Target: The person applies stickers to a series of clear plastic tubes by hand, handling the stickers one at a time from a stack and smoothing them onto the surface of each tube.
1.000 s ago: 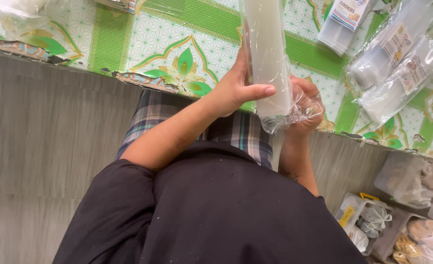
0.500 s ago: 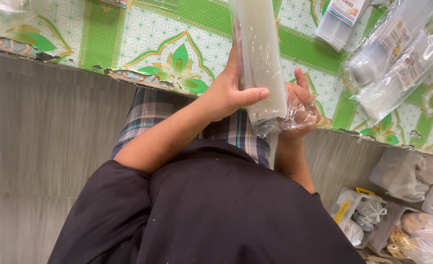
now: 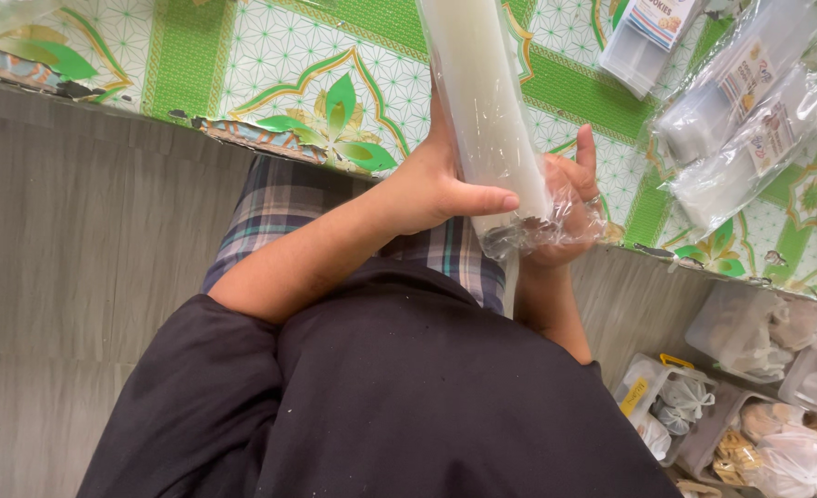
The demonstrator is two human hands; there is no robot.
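A long white stack in a clear plastic sleeve (image 3: 482, 101) stands upright over the table edge, its top out of view. My left hand (image 3: 431, 189) grips its lower part from the left, thumb pressed across the front. My right hand (image 3: 570, 198) is on the right side, behind the loose crumpled plastic at the sleeve's bottom end (image 3: 528, 235), fingers pointing up. Both hands hold the sleeve above my lap, where checked cloth (image 3: 279, 207) and a black garment (image 3: 408, 397) show.
The table wears a green floral cloth (image 3: 242, 65). Clear-wrapped packs of containers (image 3: 750, 111) and a small box (image 3: 648, 32) lie at its upper right. Plastic bins of bagged goods (image 3: 759, 369) stand on the floor at lower right. Grey plank flooring (image 3: 67, 258) fills the left.
The sleeve and both hands have shifted slightly left and down in the view. My right hand's fingers now point up more beside the plastic end.
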